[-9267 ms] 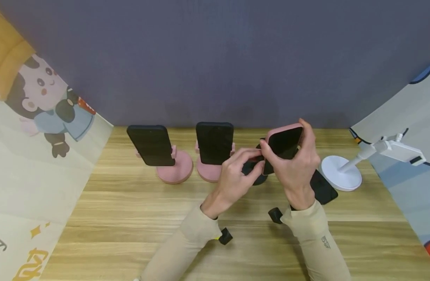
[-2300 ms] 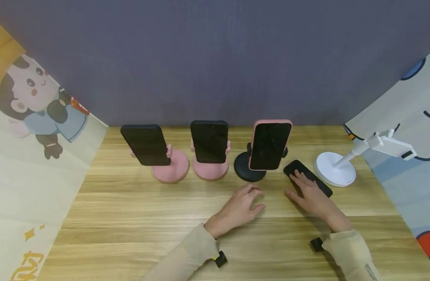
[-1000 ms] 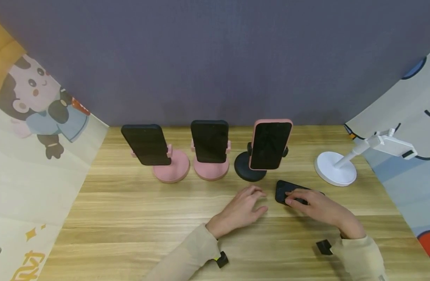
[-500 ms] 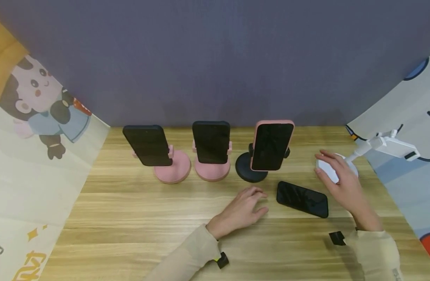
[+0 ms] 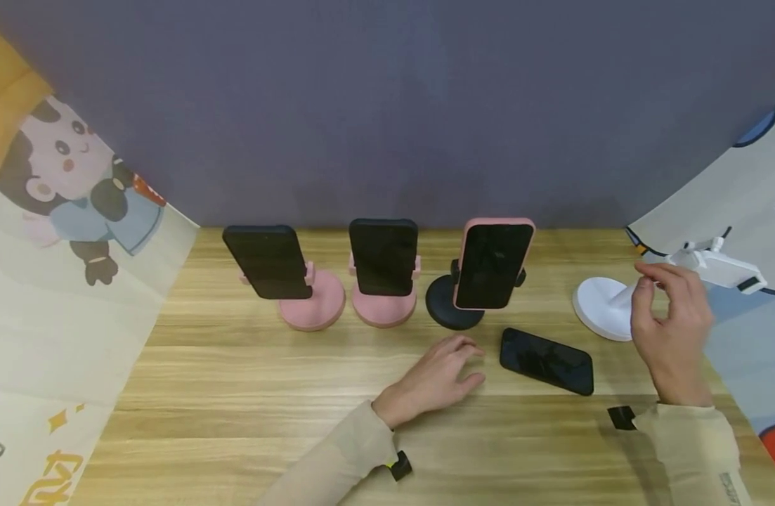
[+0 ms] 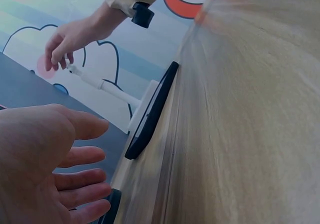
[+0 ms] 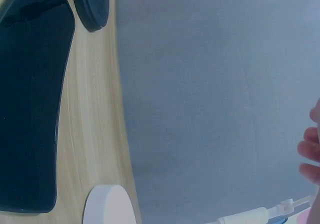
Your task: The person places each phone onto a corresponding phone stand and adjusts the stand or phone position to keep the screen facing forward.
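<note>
My right hand point(image 5: 672, 323) is raised in front of the white phone stand point(image 5: 598, 306), close to its post and holder, with loosely bent fingers and nothing visibly gripped. The left wrist view shows this hand point(image 6: 75, 36) by the top of the stand's arm point(image 6: 107, 86); contact there is unclear. Between the hands, a black phone point(image 5: 546, 360) lies flat, screen up. My left hand point(image 5: 431, 379) rests relaxed on the table, fingers apart, left of that phone and holding nothing.
A pink-cased phone point(image 5: 495, 266) sits in a black stand point(image 5: 447, 306). To its left, two dark phones, one nearer point(image 5: 383, 256) and one farther point(image 5: 267, 261), sit in pink stands. A grey-blue wall point(image 5: 387, 112) rises behind the wooden table point(image 5: 235, 393).
The right hand placed the pink-cased phone in the black stand, slid the flat phone left and forward, released it, then moved right to the white stand. The left hand withdrew and now stays still.
</note>
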A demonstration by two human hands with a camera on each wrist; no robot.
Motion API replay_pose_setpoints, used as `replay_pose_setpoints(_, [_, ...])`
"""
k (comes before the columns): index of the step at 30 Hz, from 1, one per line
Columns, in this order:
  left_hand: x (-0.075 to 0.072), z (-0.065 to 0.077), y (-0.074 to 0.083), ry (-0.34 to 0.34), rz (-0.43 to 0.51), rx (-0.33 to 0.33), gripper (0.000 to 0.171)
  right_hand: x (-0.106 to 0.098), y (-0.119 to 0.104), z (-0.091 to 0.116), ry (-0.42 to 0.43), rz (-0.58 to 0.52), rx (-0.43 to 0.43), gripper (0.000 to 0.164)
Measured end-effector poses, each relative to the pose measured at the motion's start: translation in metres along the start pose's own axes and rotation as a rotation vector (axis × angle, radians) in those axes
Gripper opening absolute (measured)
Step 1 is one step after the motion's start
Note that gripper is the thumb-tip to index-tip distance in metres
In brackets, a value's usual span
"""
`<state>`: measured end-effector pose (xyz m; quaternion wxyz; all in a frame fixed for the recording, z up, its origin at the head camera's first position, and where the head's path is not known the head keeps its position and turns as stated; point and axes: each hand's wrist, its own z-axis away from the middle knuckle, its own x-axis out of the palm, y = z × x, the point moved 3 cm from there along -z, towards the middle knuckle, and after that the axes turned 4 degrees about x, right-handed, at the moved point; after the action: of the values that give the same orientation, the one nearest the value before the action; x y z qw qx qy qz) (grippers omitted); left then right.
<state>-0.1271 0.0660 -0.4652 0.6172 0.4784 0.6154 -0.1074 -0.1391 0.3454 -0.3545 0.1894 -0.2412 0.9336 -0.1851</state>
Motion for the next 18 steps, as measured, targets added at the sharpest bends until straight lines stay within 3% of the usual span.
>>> replay_pose_setpoints(5, [0.001,0.0,0.0,0.002,0.006,0.0,0.039,-0.006,0.011,0.0,0.118,-0.011,0.014,0.021])
replay_pose_setpoints(9, [0.002,0.0,0.0,0.003,0.01,0.004,0.04,-0.015,0.011,-0.006,0.297,0.06,0.013,0.021])
replay_pose_setpoints(12, [0.002,0.0,0.0,0.005,0.016,0.008,0.039,-0.024,0.016,-0.012,0.383,0.148,0.011,0.021])
replay_pose_setpoints(14, [0.002,0.0,0.001,0.006,0.016,0.007,0.04,-0.029,0.019,-0.014,0.389,0.186,0.028,0.021])
replay_pose_setpoints(18, [0.002,0.001,0.0,0.01,0.014,0.007,0.04,-0.035,0.023,-0.017,0.297,0.229,0.135,0.03])
